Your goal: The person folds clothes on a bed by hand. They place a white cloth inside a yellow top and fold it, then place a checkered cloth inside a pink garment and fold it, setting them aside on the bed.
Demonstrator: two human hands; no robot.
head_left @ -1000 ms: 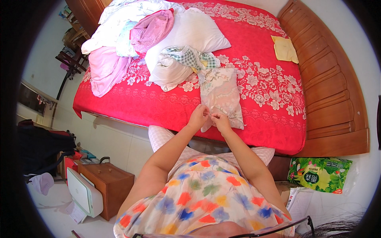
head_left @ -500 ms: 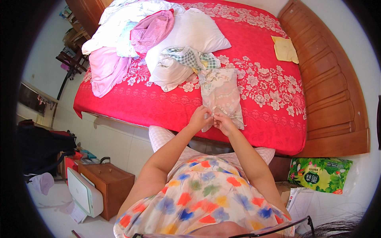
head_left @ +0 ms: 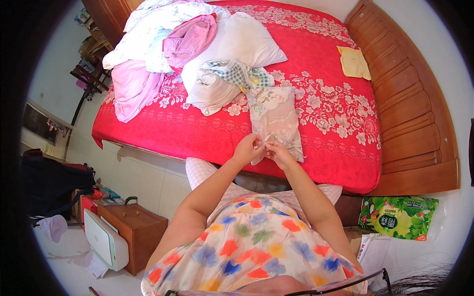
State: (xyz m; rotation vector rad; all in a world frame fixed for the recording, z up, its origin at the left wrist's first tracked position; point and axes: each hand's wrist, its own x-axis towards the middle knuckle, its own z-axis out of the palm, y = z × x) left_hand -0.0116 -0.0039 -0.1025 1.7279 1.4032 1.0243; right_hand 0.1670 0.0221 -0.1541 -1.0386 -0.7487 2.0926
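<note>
On the red bedspread, at the bed's near edge, lies a pale floral pillowcase, roughly rectangular and slightly rumpled. My left hand and my right hand meet at its near end, fingers bent in a pinch. Between the fingertips shows a small pale bit of cloth that looks like part of the pillowcase's edge; its exact shape is too small to make out. Touching the pillowcase's far end is a green-checked cloth, draped partly over a small white pillow.
A large white pillow, a pink cloth and a mauve lace cloth are heaped on the bed's left. A folded yellow cloth lies by the wooden headboard. A brown case and a white printer stand lower left.
My fingers have shifted slightly at the pillowcase's near end, both hands still pinched together. The bedding stays as it was.
</note>
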